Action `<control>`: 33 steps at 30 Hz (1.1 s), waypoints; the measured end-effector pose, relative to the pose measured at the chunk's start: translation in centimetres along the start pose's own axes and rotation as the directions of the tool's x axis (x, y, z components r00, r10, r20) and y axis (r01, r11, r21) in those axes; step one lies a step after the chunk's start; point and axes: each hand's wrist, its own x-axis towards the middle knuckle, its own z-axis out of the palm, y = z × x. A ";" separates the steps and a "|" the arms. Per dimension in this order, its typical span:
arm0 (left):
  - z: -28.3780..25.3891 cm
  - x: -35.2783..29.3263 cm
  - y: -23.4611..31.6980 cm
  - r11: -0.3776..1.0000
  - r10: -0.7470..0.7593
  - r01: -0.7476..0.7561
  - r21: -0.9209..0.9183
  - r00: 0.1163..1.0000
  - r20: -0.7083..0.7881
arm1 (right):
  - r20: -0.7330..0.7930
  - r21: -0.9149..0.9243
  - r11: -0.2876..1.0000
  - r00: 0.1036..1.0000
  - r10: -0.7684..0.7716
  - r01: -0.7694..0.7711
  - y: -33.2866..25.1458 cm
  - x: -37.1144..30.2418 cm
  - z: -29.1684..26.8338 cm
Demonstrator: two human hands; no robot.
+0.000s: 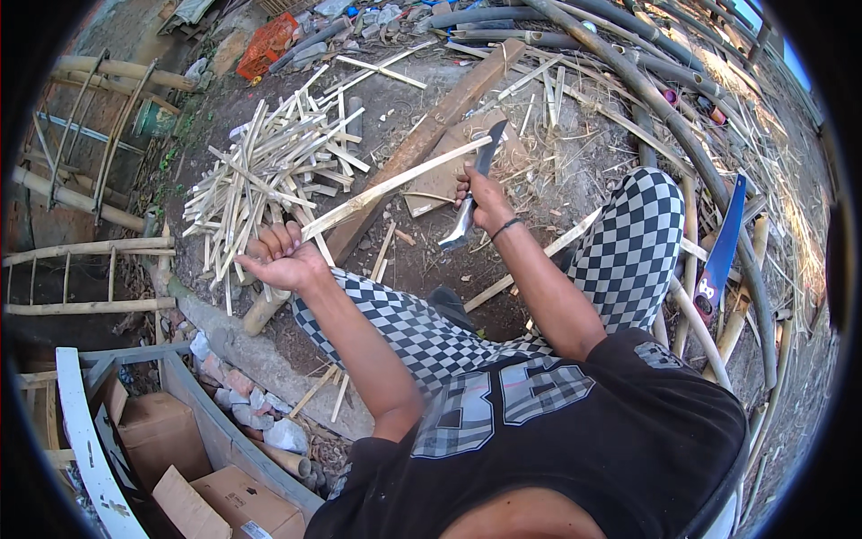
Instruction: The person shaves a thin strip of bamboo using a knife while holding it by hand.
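Observation:
My right hand [485, 196] is wrapped round a large knife [489, 153], its dark blade pointing up and away and the pale end of its handle jutting out below my fist. My left hand [283, 258] is turned palm up with its fingers curled round the near end of a long pale bamboo strip [395, 182]. The strip slants up to the right, and its far end meets the knife's blade. Beneath the strip lies a brown wooden beam [431, 121], with a flat board [507, 148] beside it. A heap of split bamboo strips [260, 175] lies just beyond my left hand.
A blue-bladed saw [723, 238] lies to the right of my knee. Bamboo poles [664, 99] curve along the right and far side. An orange crate [267, 45] stands far left. Cardboard boxes [162, 431] sit in a grey frame [202, 409] at lower left, near bamboo ladders [90, 307].

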 end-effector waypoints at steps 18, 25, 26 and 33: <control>2.4 -2.3 -3.1 0.961 0.037 -0.058 0.272 0.996 0.082 | 0.513 -0.855 -0.066 0.824 -0.240 0.514 6.1 -6.3 4.0; 3.0 -3.1 -4.0 0.966 0.018 -0.046 0.255 0.993 0.114 | 0.424 -0.903 -0.076 0.849 -0.314 0.423 7.1 -1.7 1.4; 2.7 -2.9 -4.1 0.968 0.028 -0.052 0.247 0.995 0.100 | 0.418 -0.905 -0.072 0.850 -0.320 0.418 7.3 -1.3 1.2; 2.8 -2.8 -3.4 0.962 0.038 -0.055 0.268 0.997 0.070 | 0.474 -0.874 -0.048 0.825 -0.308 0.484 8.0 -3.7 3.3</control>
